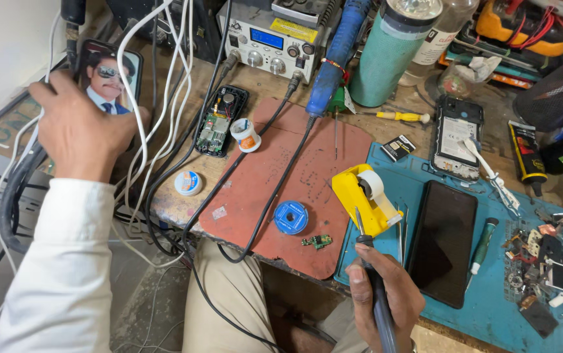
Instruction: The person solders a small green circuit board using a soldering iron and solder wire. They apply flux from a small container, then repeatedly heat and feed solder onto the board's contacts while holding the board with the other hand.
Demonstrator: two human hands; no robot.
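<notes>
Two hands are at work over a crowded bench [183, 202]. The left hand [82, 134] is off the bench's left end, closed around a phone [112, 73] whose lit screen shows a portrait; fingers wrap its edges among hanging white cables [139, 124]. The right hand [386, 297] is curled tight round a soldering iron [376, 297], gripped low on the handle like a pen, tip pointing up toward a yellow tape dispenser [363, 196] at the near edge of the blue mat [491, 307].

The iron looks light and stiff, with a hot metal tip, so the insulated handle is the only safe place to hold; its cord would tug if pulled far. The phone seems smooth, rigid and breakable at the glass, best pinched along its long sides, not across the screen.

Just left of the iron tip, on the red mat [294, 176], lie a small green board [318, 241] and a blue solder reel [291, 218]. A dark phone [443, 242] lies face up on the blue mat, beside a green screwdriver [483, 245]. An opened handset [219, 121] sits farther back.
</notes>
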